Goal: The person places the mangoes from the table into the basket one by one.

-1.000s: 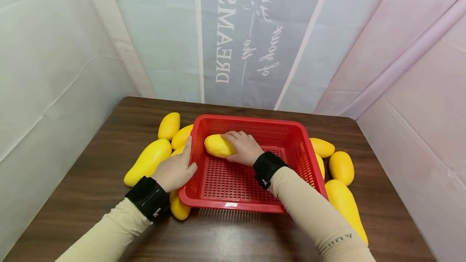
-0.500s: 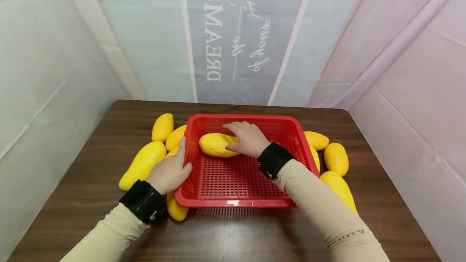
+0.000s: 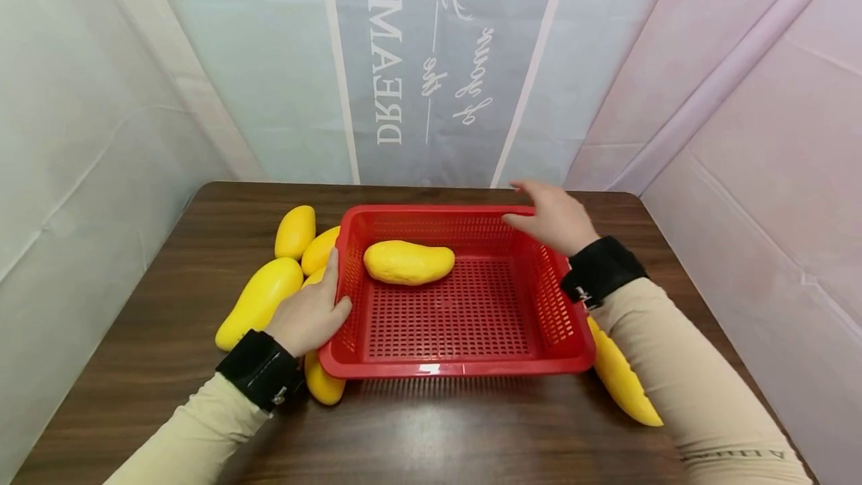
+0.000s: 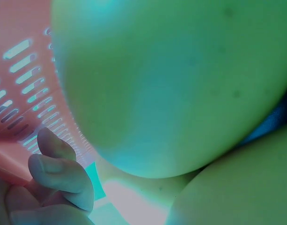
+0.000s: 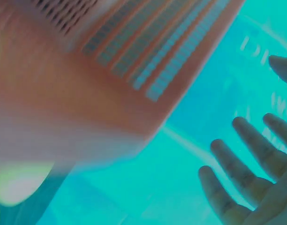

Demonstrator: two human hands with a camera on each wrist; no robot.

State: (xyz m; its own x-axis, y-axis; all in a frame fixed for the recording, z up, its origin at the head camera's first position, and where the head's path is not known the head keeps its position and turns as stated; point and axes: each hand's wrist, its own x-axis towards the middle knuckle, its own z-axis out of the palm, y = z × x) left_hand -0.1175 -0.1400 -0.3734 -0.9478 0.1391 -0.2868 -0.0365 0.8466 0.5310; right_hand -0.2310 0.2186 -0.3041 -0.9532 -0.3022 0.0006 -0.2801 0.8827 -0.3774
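Head view: my left fingers (image 3: 330, 283) grip the red basket (image 3: 485, 369) at its left rim; my right fingers (image 3: 532, 189) hang spread, holding nothing, over the back right corner. The yellow fruit (image 3: 408, 263) lies inside, back left, and a jolt could roll it. My right sleeve (image 3: 680, 373) covers part of the right-side fruit (image 3: 622, 380); a low sweep might send it along the bench (image 3: 431, 440). Left wrist: curled fingers, a loose fruit (image 4: 171, 84) crowding close; shifting my grip could nudge it. Right wrist: bare fingertips, rim nearby; dropping carelessly could clip it.
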